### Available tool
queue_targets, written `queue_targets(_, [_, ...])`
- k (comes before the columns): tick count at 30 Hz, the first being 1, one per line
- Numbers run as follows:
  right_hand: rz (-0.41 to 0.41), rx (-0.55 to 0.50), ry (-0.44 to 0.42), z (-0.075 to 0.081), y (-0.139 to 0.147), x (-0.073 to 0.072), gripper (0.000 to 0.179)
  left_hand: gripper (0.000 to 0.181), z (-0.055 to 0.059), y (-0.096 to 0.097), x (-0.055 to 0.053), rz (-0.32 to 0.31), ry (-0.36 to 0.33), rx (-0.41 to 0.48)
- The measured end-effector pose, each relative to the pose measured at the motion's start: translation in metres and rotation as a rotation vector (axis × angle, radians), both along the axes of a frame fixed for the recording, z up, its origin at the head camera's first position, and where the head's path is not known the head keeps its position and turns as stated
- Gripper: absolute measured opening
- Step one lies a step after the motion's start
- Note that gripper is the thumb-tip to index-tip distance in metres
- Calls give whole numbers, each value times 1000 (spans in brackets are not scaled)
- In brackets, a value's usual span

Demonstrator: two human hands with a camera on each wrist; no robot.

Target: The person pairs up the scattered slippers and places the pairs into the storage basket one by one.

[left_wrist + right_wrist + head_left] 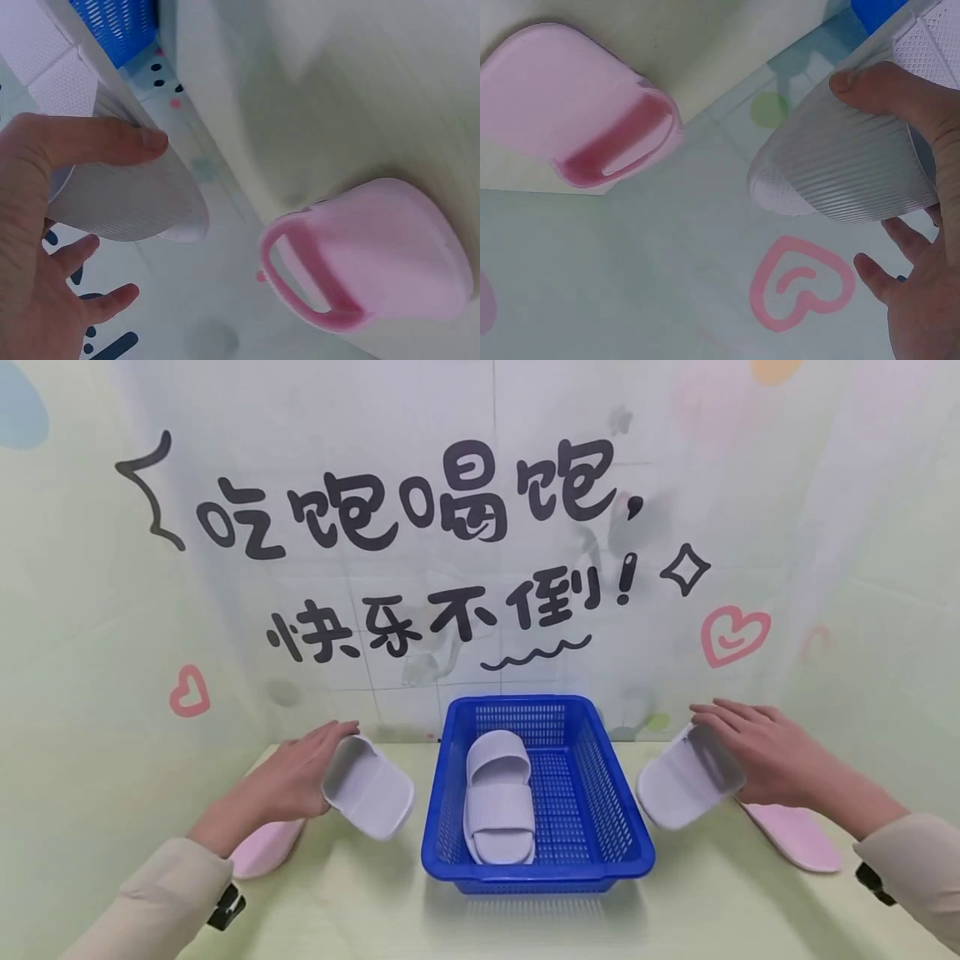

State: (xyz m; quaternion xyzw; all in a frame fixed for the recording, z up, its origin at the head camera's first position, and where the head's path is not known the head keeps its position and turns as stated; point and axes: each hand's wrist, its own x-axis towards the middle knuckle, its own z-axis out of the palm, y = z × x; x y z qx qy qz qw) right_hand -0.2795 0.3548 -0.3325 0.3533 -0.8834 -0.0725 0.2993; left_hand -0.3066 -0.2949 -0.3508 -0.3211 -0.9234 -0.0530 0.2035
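Observation:
My left hand (296, 770) grips a white slide slipper (371, 792) to the left of a blue basket (538, 870). The thumb lies along its ribbed strap (120, 199) in the left wrist view. On the basket's other side, my right hand (772, 758) holds a matching white slipper (675, 789), thumb over its ribbed strap (840, 169). Both held slippers are tilted above the table. Inside the basket, along its left side, lies white footwear with a ribbed strap (500, 808).
A pink slipper (268, 847) rests on the table (360, 918) below my left wrist. Another pink slipper (795, 837) lies below my right wrist. Behind the table hangs a pale printed sheet (420, 410) with black lettering and hearts.

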Motion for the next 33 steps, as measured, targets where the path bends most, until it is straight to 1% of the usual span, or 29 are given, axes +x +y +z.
queue_targets(3, [-19, -30, 21, 6, -6, 2, 107, 98, 5, 5, 0, -11, 23, 52])
queue_targets(5, [-38, -57, 16, 9, -13, 4, 106, 97, 8, 10, 1, -2, 15, 86])
queue_targets(7, [-72, -84, -3, 13, -21, 7, 106, 98, 11, 16, 4, 21, -9, 121])
queue_targets(9, [-107, -113, -27, 17, -29, 10, 107, 100, 15, 24, 5, 37, -15, 147])
queue_targets(11, [-124, -151, -59, 21, -38, 13, 107, 102, 18, 32, 7, 45, -9, 176])
queue_targets(13, [-123, -183, -91, 23, -47, 16, 108, 105, 20, 40, 8, 47, 17, 204])
queue_targets(16, [-111, -212, -119, 24, -59, 19, 109, 108, 21, 52, 9, 39, 79, 250])
queue_targets(20, [-115, -213, -88, 23, -72, 23, 113, 110, 21, 66, 12, 34, 149, 308])
queue_targets(22, [-117, -215, -64, 23, -77, 23, 113, 110, 21, 73, 14, 41, 149, 346])
queue_targets(25, [-120, -224, -40, 24, -83, 24, 111, 111, 21, 81, 17, 42, 124, 403])
queue_targets(28, [-133, -232, -40, 25, -88, 25, 109, 112, 20, 89, 20, 44, 101, 445])
queue_targets(33, [-159, -277, -60, 24, -93, 29, 108, 113, 20, 100, 26, 73, 104, 485])
